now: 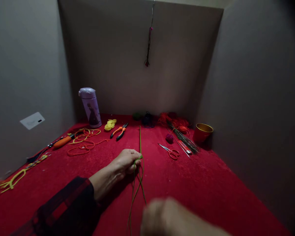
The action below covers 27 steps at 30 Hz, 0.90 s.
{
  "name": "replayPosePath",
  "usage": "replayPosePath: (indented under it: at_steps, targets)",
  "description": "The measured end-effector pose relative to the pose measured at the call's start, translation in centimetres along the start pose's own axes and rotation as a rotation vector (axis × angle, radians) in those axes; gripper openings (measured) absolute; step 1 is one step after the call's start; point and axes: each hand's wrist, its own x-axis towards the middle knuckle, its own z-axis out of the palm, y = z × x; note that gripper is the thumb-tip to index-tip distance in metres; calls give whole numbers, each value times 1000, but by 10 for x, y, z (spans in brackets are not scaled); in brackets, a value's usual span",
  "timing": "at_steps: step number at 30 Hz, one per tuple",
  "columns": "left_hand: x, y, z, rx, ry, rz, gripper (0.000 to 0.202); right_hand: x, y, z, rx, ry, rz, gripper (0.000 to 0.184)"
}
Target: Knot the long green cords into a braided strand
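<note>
My left hand [129,160] pinches a green cord [140,141] between thumb and fingers, low over the red cloth. From the pinch the cord runs straight back to a point on the cloth, and a small loop stands at the fingertips. Several loose strands hang toward me, two of them crossing. In front, at the bottom of the view, my right hand [166,216] is smeared by motion and looks curled. One green strand runs up to its edge; whether the fingers hold it is not visible.
Pliers [119,131], yellow yarn [110,124] and a purple bottle [90,108] stand or lie behind left. Scissors [170,151], a purple yarn ball [169,138], a twig bundle [184,137] and a red cup [203,132] are right. Orange cord [81,149] lies left.
</note>
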Motion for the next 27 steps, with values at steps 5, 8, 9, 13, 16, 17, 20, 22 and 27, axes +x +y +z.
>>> replayPosePath:
  at_steps: [5,8,9,13,16,17,20,22,27]
  targets:
    - [-4,1,3,61,12,41,20,81,45,-37,484,496,254,23]
    - [-5,2,3,143,73,82,24,109,62,-31,869,300,331,21]
    - [-5,1,3,171,98,101,26,113,65,-28,927,267,353,20]
    - [-1,-2,1,244,132,166,23,112,71,-21,889,225,418,18]
    - [2,-5,-1,235,118,220,20,107,76,-23,764,174,438,21]
    - [3,-6,-2,238,119,233,18,105,78,-24,728,165,438,21]
    - [5,-7,-4,292,139,273,14,104,80,-24,617,186,451,17]
    - [6,-9,-6,358,158,323,13,104,80,-23,533,208,470,18]
    - [8,-13,-12,641,197,456,15,105,78,-22,491,241,462,25]
